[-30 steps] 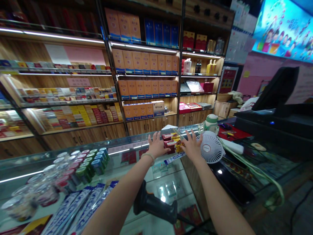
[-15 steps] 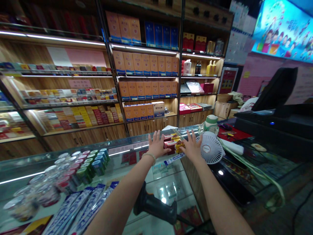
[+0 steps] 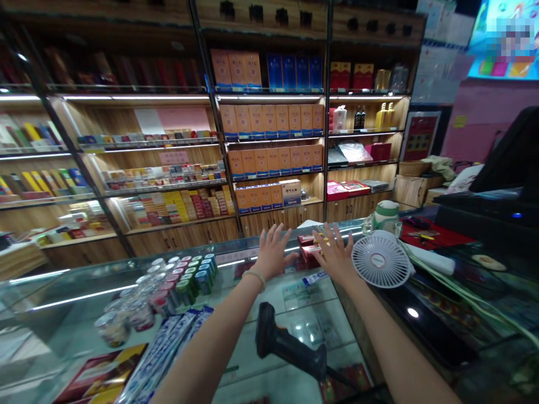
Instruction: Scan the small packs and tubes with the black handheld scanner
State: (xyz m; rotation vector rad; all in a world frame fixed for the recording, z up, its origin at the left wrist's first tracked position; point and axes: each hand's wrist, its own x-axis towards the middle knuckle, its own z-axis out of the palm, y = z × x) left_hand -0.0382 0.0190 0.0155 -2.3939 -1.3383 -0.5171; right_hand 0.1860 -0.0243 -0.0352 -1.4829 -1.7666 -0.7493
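Note:
Both hands reach forward over the glass counter with fingers spread. My left hand [image 3: 273,253], with a band at the wrist, holds nothing and is just left of a small stack of red and yellow packets [image 3: 308,251]. My right hand [image 3: 336,255] is over the right side of that stack; whether its fingertips touch the packets I cannot tell. A blue and white wrapper [image 3: 315,278] lies below, between the hands. Close to my right wrist stands a white fan [image 3: 381,260]. A black handheld scanner [image 3: 290,345] lies between my forearms.
Rows of small cans and jars [image 3: 168,280], long blue-white packets [image 3: 168,350] and a brown-yellow box [image 3: 103,373] occupy the counter's left. On the right are a green-white bottle [image 3: 386,216], cables and a black monitor [image 3: 511,157]. Stocked shelves [image 3: 273,140] stand behind.
The view has turned left, so most things appear farther right. My left hand has moved a little away from the packets, while my right hand reaches farther over them.

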